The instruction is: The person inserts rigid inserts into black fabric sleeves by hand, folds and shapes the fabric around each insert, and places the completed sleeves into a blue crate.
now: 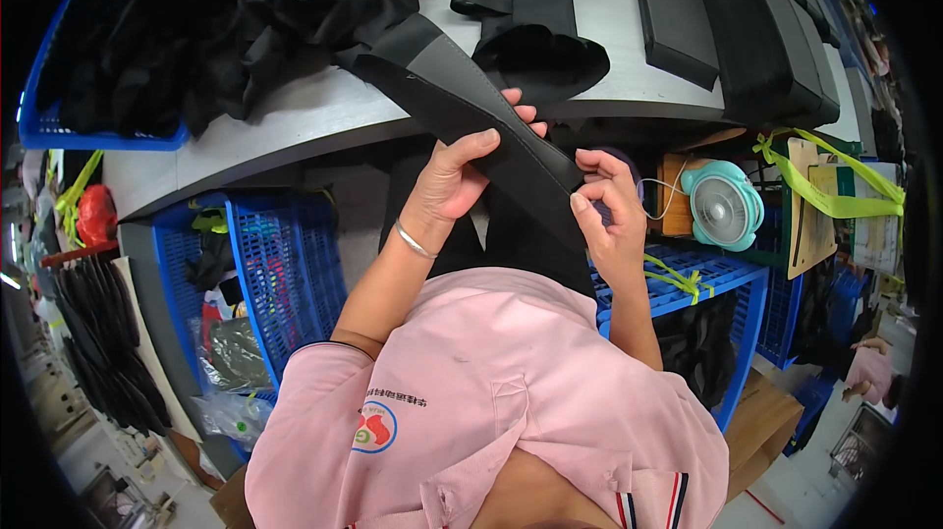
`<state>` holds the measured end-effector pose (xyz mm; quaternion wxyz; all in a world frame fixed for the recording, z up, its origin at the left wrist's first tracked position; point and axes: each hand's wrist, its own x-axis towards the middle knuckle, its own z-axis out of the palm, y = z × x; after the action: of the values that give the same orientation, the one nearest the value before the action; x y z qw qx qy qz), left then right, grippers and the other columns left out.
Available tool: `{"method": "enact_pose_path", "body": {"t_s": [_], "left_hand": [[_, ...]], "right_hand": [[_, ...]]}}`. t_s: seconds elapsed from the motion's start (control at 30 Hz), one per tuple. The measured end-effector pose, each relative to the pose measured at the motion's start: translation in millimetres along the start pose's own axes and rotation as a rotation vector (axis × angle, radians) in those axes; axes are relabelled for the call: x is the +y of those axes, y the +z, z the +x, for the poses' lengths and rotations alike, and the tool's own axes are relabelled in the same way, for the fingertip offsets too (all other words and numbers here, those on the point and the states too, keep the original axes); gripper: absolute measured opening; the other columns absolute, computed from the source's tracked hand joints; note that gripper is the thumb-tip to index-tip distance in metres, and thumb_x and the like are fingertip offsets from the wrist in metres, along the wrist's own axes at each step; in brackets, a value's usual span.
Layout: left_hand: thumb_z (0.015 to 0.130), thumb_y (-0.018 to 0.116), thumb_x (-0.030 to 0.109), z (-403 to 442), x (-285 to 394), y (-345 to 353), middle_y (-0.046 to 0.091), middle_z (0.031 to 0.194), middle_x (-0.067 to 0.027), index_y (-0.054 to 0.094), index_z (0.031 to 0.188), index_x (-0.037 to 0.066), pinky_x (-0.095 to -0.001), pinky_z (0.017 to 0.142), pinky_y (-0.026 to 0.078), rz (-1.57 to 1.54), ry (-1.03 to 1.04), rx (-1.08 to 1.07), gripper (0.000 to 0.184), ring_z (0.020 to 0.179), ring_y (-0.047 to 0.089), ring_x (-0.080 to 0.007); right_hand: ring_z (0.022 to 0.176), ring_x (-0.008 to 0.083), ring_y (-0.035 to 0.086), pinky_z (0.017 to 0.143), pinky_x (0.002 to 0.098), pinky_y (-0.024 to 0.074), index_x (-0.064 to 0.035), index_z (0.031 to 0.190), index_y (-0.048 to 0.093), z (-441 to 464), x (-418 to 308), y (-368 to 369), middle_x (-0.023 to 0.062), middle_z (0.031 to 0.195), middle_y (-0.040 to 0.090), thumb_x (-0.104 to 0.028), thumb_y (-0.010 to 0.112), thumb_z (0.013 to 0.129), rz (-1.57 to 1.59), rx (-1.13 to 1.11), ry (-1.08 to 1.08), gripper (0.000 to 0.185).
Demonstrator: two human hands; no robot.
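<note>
A long black fabric piece (471, 107) with a grey panel and a stitched seam is held up at a slant in front of the table edge. My left hand (462, 170) grips its middle, thumb on the near face and fingertips showing past the far edge. My right hand (611, 210) pinches the lower right end between thumb and fingers. Just beyond, on the table (604, 38), lies a black sewn piece (527, 18) with a small loop at its side.
Black fabric is heaped in a blue crate (103, 141) at the upper left. Flat black panels (673, 18) lie at the upper right. A teal fan (722, 207) stands right of my right hand. Blue baskets (285, 274) are below the table. A co-worker (872, 372) is at far right.
</note>
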<state>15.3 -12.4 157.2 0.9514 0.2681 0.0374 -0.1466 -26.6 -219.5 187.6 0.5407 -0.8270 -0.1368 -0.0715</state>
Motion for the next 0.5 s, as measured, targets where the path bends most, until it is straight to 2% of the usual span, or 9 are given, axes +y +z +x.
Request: {"method": "enact_pose_path", "body": {"t_s": [0.13,0.23,0.33,0.37,0.43,0.47,0.5], "left_hand": [[0.081,0.067,0.009,-2.0,-0.9,1.8,0.068,0.112,-0.0178,0.056,0.125,-0.004,-0.0456,0.103,0.049,0.021,-0.031,0.038,0.047,0.110,0.065,-0.0335],[0.083,0.063,0.010,-2.2,-3.3,-2.8,0.068,0.110,-0.0183,0.056,0.124,-0.006,-0.0474,0.103,0.048,0.035,-0.064,0.037,0.044,0.111,0.064,-0.0367],[0.083,0.063,0.009,-0.2,-1.8,5.9,0.070,0.104,-0.0177,0.059,0.119,-0.006,-0.0441,0.098,0.052,0.121,-0.049,0.046,0.039,0.104,0.068,-0.0352],[0.083,0.063,0.009,1.0,-3.1,8.5,0.070,0.103,-0.0176,0.059,0.119,-0.006,-0.0428,0.096,0.053,0.175,-0.049,0.019,0.039,0.103,0.068,-0.0340],[0.083,0.064,0.009,3.1,-9.6,15.2,0.070,0.102,-0.0174,0.060,0.118,-0.006,-0.0403,0.093,0.055,0.282,-0.051,-0.035,0.038,0.099,0.069,-0.0316],[0.084,0.066,0.011,2.1,-12.9,21.2,0.070,0.105,-0.0172,0.060,0.117,-0.005,-0.0380,0.095,0.053,0.323,-0.098,-0.027,0.037,0.101,0.068,-0.0277],[0.084,0.068,0.012,1.7,-18.4,29.0,0.069,0.107,-0.0155,0.060,0.118,-0.005,-0.0363,0.096,0.051,0.433,-0.022,0.009,0.039,0.104,0.067,-0.0257]], "right_hand": [[0.106,0.0270,0.062,0.090,0.0353,0.0487,0.0027,0.082,0.062,-0.8,2.0,-0.5,0.0156,0.117,0.063,0.001,0.066,0.083,-0.004,-0.015,0.057,0.005],[0.105,0.0266,0.062,0.088,0.0354,0.0488,0.0006,0.089,0.062,-4.0,9.6,-2.3,0.0142,0.114,0.064,-0.001,0.068,0.082,0.037,-0.043,0.101,0.009],[0.102,0.0265,0.064,0.086,0.0354,0.0490,-0.0028,0.104,0.063,-3.6,14.1,-3.0,0.0134,0.115,0.065,-0.003,0.069,0.082,-0.004,-0.021,0.059,0.023],[0.100,0.0269,0.064,0.087,0.0352,0.0487,-0.0041,0.121,0.059,-4.2,8.9,-3.2,0.0149,0.116,0.065,-0.007,0.069,0.085,0.001,-0.066,0.097,0.038],[0.099,0.0278,0.065,0.087,0.0349,0.0492,-0.0019,0.124,0.058,-5.9,10.6,-2.5,0.0156,0.114,0.066,-0.009,0.067,0.088,0.032,-0.132,0.210,0.038],[0.099,0.0283,0.065,0.087,0.0347,0.0494,-0.0008,0.125,0.058,-6.4,12.4,-2.4,0.0159,0.113,0.067,-0.010,0.066,0.089,0.047,-0.164,0.267,0.038],[0.096,0.0232,0.066,0.085,0.0315,0.0501,0.0009,0.124,0.060,-6.2,17.4,-5.0,0.0141,0.109,0.069,-0.011,0.063,0.093,0.039,-0.203,0.271,0.034]]}}
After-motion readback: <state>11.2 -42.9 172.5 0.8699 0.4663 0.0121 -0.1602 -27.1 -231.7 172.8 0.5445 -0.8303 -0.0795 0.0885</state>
